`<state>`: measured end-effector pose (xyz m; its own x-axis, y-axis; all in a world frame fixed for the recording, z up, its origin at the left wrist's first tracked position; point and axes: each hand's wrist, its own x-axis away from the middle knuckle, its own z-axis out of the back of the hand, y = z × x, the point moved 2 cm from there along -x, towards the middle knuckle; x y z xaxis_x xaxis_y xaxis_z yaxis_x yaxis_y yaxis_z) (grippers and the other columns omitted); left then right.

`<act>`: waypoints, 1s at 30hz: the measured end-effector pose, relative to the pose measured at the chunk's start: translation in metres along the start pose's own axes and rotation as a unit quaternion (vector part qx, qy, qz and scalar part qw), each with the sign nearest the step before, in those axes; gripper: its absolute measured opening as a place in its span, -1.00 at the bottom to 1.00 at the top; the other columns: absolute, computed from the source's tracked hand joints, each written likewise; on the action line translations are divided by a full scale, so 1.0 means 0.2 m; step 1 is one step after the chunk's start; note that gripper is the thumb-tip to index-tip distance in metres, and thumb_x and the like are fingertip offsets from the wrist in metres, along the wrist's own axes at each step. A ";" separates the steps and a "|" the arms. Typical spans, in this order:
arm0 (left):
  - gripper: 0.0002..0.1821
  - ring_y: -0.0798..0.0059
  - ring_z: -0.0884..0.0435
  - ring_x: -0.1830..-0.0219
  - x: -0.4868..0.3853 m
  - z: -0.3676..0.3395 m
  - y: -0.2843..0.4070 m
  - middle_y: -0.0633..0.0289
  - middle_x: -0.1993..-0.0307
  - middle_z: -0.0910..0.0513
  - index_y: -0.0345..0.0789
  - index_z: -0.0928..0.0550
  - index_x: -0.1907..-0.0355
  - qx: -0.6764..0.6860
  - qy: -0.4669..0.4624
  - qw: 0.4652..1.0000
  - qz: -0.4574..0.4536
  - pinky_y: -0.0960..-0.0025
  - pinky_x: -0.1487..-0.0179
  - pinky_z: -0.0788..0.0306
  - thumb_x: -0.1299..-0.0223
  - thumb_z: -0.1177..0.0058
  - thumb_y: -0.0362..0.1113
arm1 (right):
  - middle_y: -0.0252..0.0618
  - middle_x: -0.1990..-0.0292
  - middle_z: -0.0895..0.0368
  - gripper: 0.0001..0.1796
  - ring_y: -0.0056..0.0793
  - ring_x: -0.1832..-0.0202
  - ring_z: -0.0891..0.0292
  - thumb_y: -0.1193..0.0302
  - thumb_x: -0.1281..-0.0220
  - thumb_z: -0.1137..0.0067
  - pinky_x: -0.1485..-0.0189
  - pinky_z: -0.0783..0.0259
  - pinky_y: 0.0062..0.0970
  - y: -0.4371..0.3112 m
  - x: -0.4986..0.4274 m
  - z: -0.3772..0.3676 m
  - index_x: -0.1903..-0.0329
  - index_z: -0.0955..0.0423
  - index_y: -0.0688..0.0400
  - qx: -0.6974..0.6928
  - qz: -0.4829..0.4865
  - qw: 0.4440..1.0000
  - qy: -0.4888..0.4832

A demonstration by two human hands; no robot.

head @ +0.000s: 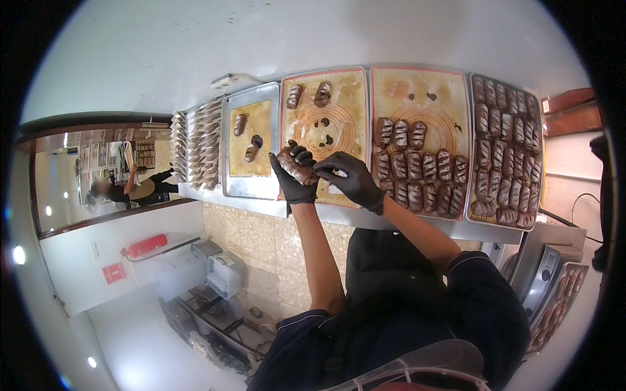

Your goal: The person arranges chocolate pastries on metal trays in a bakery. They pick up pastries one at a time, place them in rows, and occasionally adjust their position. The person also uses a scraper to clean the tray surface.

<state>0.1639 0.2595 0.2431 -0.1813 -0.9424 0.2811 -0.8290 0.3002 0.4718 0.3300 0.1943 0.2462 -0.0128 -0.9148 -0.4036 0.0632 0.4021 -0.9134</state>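
Observation:
My left hand (297,178), in a black glove, holds a dark scored bread roll (295,166) with its fingers curled round it. Gloved in black too, my right hand (349,182) pinches at the lower right end of that roll; whether it grips a small piece there I cannot tell. Under my hands lies a baking tray with a printed mat (345,97), bearing two rolls at the back and several dark scraps. To its left, a tray with a smaller mat (250,168) carries two rolls and a dark piece. A third tray (445,105) on the right bears several rows of rolls.
A tray filled with rolls (477,215) stands far right. Rows of pale paper-wrapped items (203,146) stand at the left. Behind is a wall socket box (223,81). A fire extinguisher (147,245) and plastic bins (226,273) are lower left. Another person (146,188) appears through an opening.

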 end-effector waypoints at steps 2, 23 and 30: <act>-0.34 0.55 -0.47 0.28 0.00 0.04 0.02 0.36 0.28 -0.47 -0.27 -0.52 -0.17 0.002 0.030 1.000 -0.007 0.48 0.22 -0.48 -0.39 -0.12 0.30 | -0.15 0.08 -0.70 -0.78 -0.21 0.10 -0.66 0.41 -0.35 -0.33 -0.01 -0.54 -0.29 0.12 0.01 -0.05 0.00 -0.69 0.17 -0.153 -0.125 0.980 0.033; -0.52 0.39 -0.66 0.07 -0.22 0.11 -0.92 0.18 0.07 -0.68 -0.34 -0.62 -0.16 -0.468 -0.026 0.879 0.088 0.34 0.03 -0.52 -0.39 -0.24 -0.04 | -0.19 -0.04 -0.70 -0.50 -0.45 -0.02 -0.66 0.40 -0.38 -0.34 -0.06 -0.60 -0.42 0.57 0.37 0.51 -0.29 -0.47 0.30 -0.288 -0.342 0.890 0.088; -0.37 -0.01 -0.61 -0.21 -0.58 0.03 -1.39 -0.13 -0.14 -0.66 -0.35 -0.56 -0.30 -0.768 -0.134 0.626 -0.017 0.06 -0.27 -0.43 -0.37 -0.16 0.06 | -0.36 0.13 -0.75 -0.66 -0.66 0.16 -0.64 0.27 -0.42 -0.28 0.12 -0.52 -0.55 0.92 0.56 1.26 -0.08 -0.66 0.24 -0.135 -0.370 0.899 0.194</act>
<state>0.4121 0.2852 0.0745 -0.4310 -0.8809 0.1954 0.6141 -0.1277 0.7788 0.5926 0.1564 0.0471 -0.3014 -0.8752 0.3784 -0.3491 -0.2680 -0.8979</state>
